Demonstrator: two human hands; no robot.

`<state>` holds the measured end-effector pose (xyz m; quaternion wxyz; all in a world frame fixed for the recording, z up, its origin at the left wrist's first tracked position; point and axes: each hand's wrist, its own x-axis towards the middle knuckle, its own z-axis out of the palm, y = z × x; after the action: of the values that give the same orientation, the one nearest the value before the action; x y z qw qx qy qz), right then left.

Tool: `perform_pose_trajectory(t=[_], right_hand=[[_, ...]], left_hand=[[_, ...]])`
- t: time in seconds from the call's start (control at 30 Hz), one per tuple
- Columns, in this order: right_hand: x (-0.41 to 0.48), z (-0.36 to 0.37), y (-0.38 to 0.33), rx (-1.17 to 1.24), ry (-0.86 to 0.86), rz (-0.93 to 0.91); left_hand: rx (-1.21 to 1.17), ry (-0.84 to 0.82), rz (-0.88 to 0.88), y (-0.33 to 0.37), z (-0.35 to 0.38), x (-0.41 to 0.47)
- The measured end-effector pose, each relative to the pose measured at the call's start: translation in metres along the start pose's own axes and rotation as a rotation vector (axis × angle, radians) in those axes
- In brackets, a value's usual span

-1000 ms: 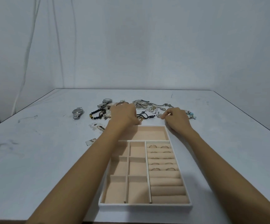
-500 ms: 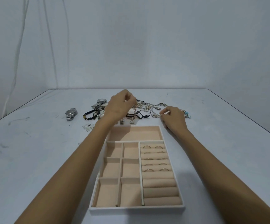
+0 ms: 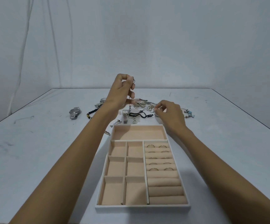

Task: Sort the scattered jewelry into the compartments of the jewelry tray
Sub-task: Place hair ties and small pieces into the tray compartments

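A white jewelry tray (image 3: 143, 207) with beige compartments lies in front of me; several rings (image 3: 150, 145) sit in its ring rolls at the right. My left hand (image 3: 123, 92) is raised above the table and pinches a thin silver chain (image 3: 130, 107) that hangs down over the jewelry pile. My right hand (image 3: 170, 113) hovers low beyond the tray's far right corner, its fingers curled and pinching at a silver chain in the tangle of chains (image 3: 144, 104). A small silver watch (image 3: 125, 117) and a black cord bracelet (image 3: 139, 115) lie just behind the tray.
A large silver watch (image 3: 74, 112) lies at the left, a black bead bracelet (image 3: 91, 112) next to it, another watch (image 3: 101, 102) behind. A bracelet with blue beads (image 3: 189, 113) lies at the right. Small earrings (image 3: 117, 122) sit near the tray's far left corner. A wall stands behind the table.
My left hand has risen from the pile, lifting the silver chain into the air. My right hand has stayed at the tangle of chains, shifting only slightly.
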<state>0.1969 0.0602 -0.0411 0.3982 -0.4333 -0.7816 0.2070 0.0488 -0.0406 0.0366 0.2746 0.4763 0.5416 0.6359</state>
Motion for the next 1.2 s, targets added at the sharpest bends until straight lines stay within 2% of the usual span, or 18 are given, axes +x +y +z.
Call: perform_pose_trajectory(t=[0.07, 0.2, 0.3, 0.37, 0.5, 0.63, 0.7, 0.87, 1.2], right_hand=[[0.003, 0.004, -0.008, -0.086, -0.023, -0.074], [0.011, 0.009, -0.015, -0.36, -0.265, -0.104], [0.013, 0.013, -0.017, -0.386, -0.267, -0.09], [0.017, 0.012, -0.02, -0.154, -0.219, -0.03], [0.02, -0.003, -0.039, 0.611, -0.186, 0.217], [0.011, -0.024, -0.056, 1.058, -0.232, 0.282], [0.002, -0.033, -0.062, 1.107, -0.279, 0.284], [-0.02, -0.041, -0.071, 1.027, -0.389, 0.264], [-0.043, -0.034, -0.085, 0.993, -0.414, 0.194]], left_hand=[[0.055, 0.014, -0.013, 0.0, -0.005, 0.0], [0.104, -0.001, -0.022, 0.0, -0.015, -0.004], [0.116, 0.019, -0.006, 0.004, -0.022, -0.01], [0.109, 0.036, 0.014, 0.007, -0.027, -0.013], [0.034, 0.057, 0.05, 0.019, -0.036, -0.022], [-0.078, 0.027, 0.056, 0.029, -0.037, -0.035], [-0.141, -0.007, 0.045, 0.031, -0.037, -0.045], [-0.23, -0.068, 0.015, 0.021, -0.037, -0.069], [-0.268, -0.054, -0.101, -0.017, -0.037, -0.092]])
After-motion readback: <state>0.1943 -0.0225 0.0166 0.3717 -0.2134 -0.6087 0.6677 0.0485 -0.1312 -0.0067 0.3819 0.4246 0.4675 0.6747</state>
